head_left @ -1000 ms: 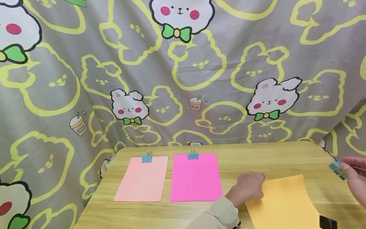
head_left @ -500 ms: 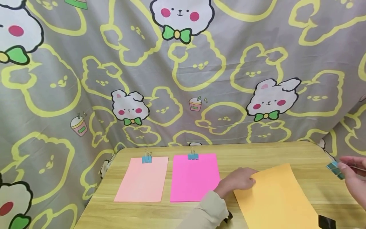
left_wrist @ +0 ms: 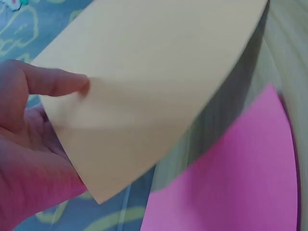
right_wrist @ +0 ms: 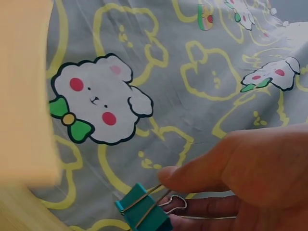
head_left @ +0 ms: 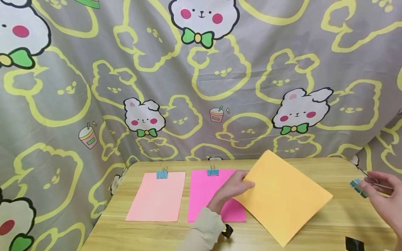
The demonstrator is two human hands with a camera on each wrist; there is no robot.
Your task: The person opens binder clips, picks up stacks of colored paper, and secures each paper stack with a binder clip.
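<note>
On the left half of the counter [head_left: 157, 237], two papers lie flat and finished-looking: a pale pink one [head_left: 155, 197] with a blue clip [head_left: 162, 174] on its far edge, and a bright pink one [head_left: 201, 204] with a second blue clip [head_left: 213, 172] in the same place. The orange paper [head_left: 284, 198] seems the part left over: it is lifted and tilted, right of the bright pink one, and no clip shows on it. The left hand [head_left: 233, 184] pinches its left edge; the right hand [head_left: 381, 195] grips a third blue clip [head_left: 359, 187] by its wire handles, well apart from the paper. The left forearm and sleeve [head_left: 202, 226] cross over the bright pink paper and hide part of it. A small black object [head_left: 355, 243], too cut off to identify, shows at the near right; a patterned curtain [head_left: 188, 83] hangs behind.
</note>
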